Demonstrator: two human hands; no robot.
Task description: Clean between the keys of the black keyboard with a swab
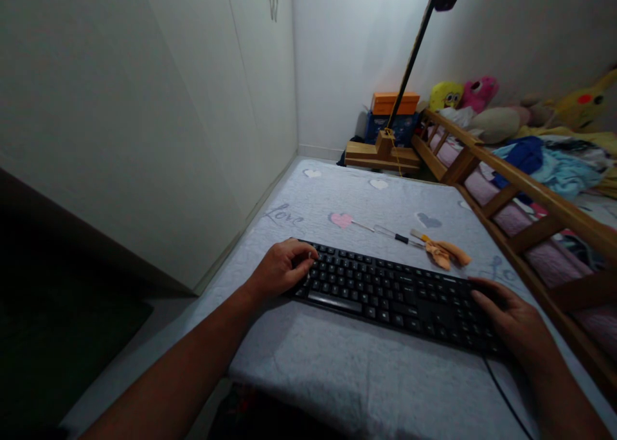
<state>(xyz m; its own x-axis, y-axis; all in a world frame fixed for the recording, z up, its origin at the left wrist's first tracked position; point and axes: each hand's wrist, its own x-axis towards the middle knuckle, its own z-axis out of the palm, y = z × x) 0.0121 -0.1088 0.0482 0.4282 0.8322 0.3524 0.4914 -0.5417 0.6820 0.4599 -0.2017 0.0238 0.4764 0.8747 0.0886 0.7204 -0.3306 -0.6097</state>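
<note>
A black computer keyboard lies slantwise over the cloth-covered table, its right end nearer to me. Around its left end, my left hand is closed, with thumb and index finger bent together over the keys. My right hand grips the right end, thumb on top and the other fingers mostly hidden behind the far edge. Beyond the keyboard lie a thin wire tool with a black grip and a crumpled orange cloth. A yellow-handled tool touches the cloth.
A cable runs from the keyboard toward the front edge. White cupboard doors stand close on the left. On the right, a wooden bed rail borders the table. Behind stand a wooden lamp base and an orange box.
</note>
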